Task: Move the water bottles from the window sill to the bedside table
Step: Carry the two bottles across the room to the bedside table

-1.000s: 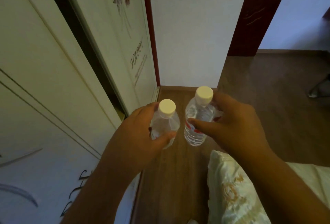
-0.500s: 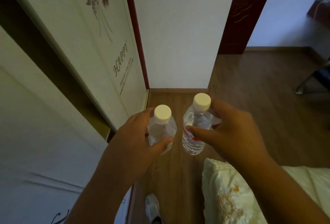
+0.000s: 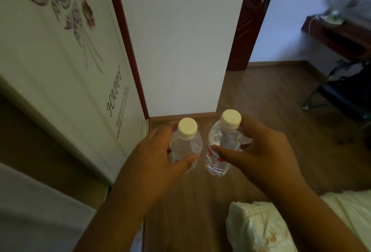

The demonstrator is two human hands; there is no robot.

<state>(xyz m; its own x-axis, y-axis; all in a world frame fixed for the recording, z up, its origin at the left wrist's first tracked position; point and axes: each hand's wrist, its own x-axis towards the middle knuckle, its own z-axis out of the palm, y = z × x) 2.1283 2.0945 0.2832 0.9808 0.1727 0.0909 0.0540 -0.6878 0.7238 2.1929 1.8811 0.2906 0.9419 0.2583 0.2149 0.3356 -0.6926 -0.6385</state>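
Note:
I hold two clear water bottles with white caps upright in front of me, over a wooden floor. My left hand (image 3: 154,161) grips the left water bottle (image 3: 185,143) around its body. My right hand (image 3: 259,155) grips the right water bottle (image 3: 222,145), which has a red label and sits slightly higher. The two bottles are close together but apart. Neither the window sill nor the bedside table can be told in view.
A wardrobe (image 3: 66,66) with flower-printed sliding doors runs along my left. A white wall (image 3: 180,40) stands ahead, with a dark red door frame (image 3: 249,20) to its right. A bed corner with cream bedding (image 3: 259,229) lies lower right. A dark chair (image 3: 345,95) and a reddish table (image 3: 337,34) stand far right.
The view has swung to the right and advanced along the wardrobe; more of the doorway, chair and table shows. Both hands keep the same hold on the bottles.

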